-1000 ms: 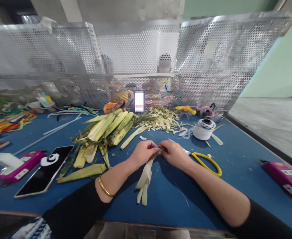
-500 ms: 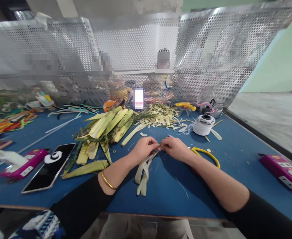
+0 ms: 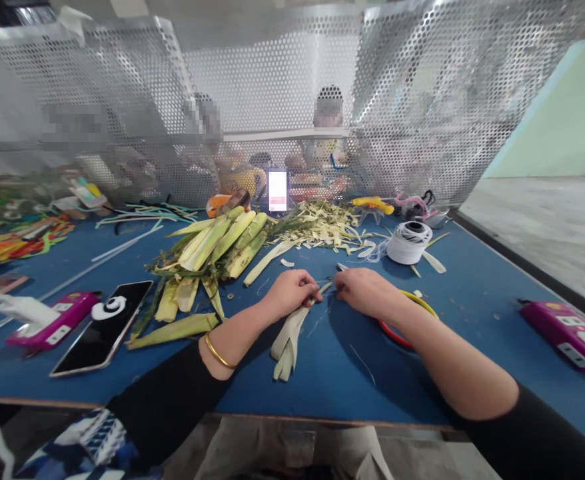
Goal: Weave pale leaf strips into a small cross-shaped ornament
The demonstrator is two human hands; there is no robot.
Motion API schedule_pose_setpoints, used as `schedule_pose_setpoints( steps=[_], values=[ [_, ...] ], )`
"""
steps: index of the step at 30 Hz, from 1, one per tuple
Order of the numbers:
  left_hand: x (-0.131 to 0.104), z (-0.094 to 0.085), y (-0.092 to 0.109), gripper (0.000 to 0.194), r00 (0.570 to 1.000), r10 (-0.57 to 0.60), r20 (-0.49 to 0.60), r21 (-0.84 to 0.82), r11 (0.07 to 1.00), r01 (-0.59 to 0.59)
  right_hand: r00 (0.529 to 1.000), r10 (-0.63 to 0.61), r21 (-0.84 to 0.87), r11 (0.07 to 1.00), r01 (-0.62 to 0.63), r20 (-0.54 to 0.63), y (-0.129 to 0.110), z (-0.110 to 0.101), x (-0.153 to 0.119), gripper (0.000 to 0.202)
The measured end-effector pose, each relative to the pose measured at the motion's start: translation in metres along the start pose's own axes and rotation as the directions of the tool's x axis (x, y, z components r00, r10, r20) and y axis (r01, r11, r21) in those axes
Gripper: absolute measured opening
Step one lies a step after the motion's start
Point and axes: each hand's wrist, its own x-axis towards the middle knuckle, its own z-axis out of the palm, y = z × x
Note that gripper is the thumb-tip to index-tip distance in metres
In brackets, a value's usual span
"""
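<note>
My left hand (image 3: 297,293) is closed in a pinch on a bundle of pale corn husk strips (image 3: 286,347). The loose ends hang toward me and rest on the blue table, while a thin tip pokes out past my fingers to the right. A small gap separates that tip from my right hand (image 3: 360,290), whose fingers are curled together; what they hold, if anything, is hidden. Under my right hand and forearm lies a tool with a yellow handle (image 3: 425,305) and a red handle (image 3: 396,335). A metal tip shows just beyond my right knuckles.
Corn husks (image 3: 217,247) are piled left of centre, with husk scraps (image 3: 322,223) behind. A spool of white thread (image 3: 409,243) stands at right. A phone (image 3: 102,330) and purple power strips (image 3: 55,323) lie nearer the sides. A perforated metal screen (image 3: 282,87) closes the back.
My hands have parted slightly, the right one moving off to the right from the left fingers. The husk ends have drawn closer together, and the red handle shows more.
</note>
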Motion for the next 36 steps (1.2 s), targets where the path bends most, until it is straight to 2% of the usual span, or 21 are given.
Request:
schedule_pose_setpoints(
  steps=[2, 4, 7, 9, 13, 16, 19, 25, 28, 30, 31, 34, 36],
  values=[
    [0.001, 0.001, -0.001, 0.012, 1.000, 0.003, -0.002, -0.006, 1.000, -0.003, 1.000, -0.024, -0.029, 0.999, 0.025, 0.008, 0.000, -0.002, -0.001, 0.013],
    [0.002, 0.002, -0.002, 0.012, 1.000, 0.000, -0.015, -0.009, 1.000, 0.000, 0.999, -0.051, 0.021, 0.998, 0.051, 0.011, 0.000, -0.004, -0.002, 0.016],
    [0.005, 0.002, -0.004, 0.010, 0.999, -0.015, -0.031, -0.007, 1.000, 0.015, 0.992, -0.126, 0.227, 0.967, 0.116, 0.029, -0.003, -0.006, -0.001, 0.014],
    [0.006, 0.002, -0.006, 0.010, 0.999, -0.019, -0.028, 0.004, 1.000, 0.019, 0.989, -0.149, 0.378, 0.915, 0.140, -0.005, -0.004, -0.006, 0.001, 0.015],
    [0.007, 0.001, -0.007, 0.013, 1.000, -0.003, -0.002, 0.017, 1.000, 0.003, 0.995, 0.006, 0.597, 0.801, 0.055, -0.100, -0.007, -0.003, 0.004, 0.016],
    [0.006, 0.000, -0.007, 0.013, 1.000, 0.011, 0.024, 0.036, 0.999, -0.011, 0.988, 0.147, 0.736, 0.673, -0.074, -0.035, -0.009, 0.003, 0.007, 0.017],
    [0.006, -0.001, -0.006, 0.014, 0.999, 0.015, 0.046, 0.052, 0.998, -0.018, 0.972, 0.232, 0.811, 0.565, -0.151, 0.020, -0.013, 0.010, 0.009, 0.017],
    [0.003, -0.003, 0.002, 0.013, 0.995, -0.020, 0.095, 0.008, 1.000, 0.019, 0.949, 0.313, 0.893, 0.420, -0.160, 0.023, -0.019, 0.017, 0.012, 0.017],
    [0.003, -0.003, 0.004, 0.008, 0.994, -0.009, 0.109, 0.016, 1.000, 0.008, 0.957, 0.282, 0.920, 0.354, -0.168, 0.066, -0.020, 0.016, 0.013, 0.012],
    [0.002, -0.003, 0.003, 0.008, 0.997, -0.010, 0.079, 0.006, 1.000, 0.010, 0.968, 0.247, 0.917, 0.372, -0.142, 0.049, -0.017, 0.013, 0.013, 0.008],
    [0.002, -0.003, 0.003, 0.010, 0.998, -0.021, 0.064, -0.007, 1.000, 0.021, 0.973, 0.232, 0.899, 0.424, -0.110, 0.009, -0.015, 0.011, 0.013, 0.008],
    [0.002, -0.004, 0.004, 0.011, 0.996, -0.054, 0.066, -0.054, 0.997, 0.058, 0.974, 0.179, 0.746, 0.665, -0.018, -0.136, -0.004, 0.004, 0.012, 0.011],
    [0.001, -0.006, 0.005, 0.012, 0.995, -0.060, 0.078, -0.077, 0.995, 0.066, 0.987, 0.119, 0.649, 0.760, -0.019, -0.111, 0.002, 0.000, 0.010, 0.015]
  ],
)
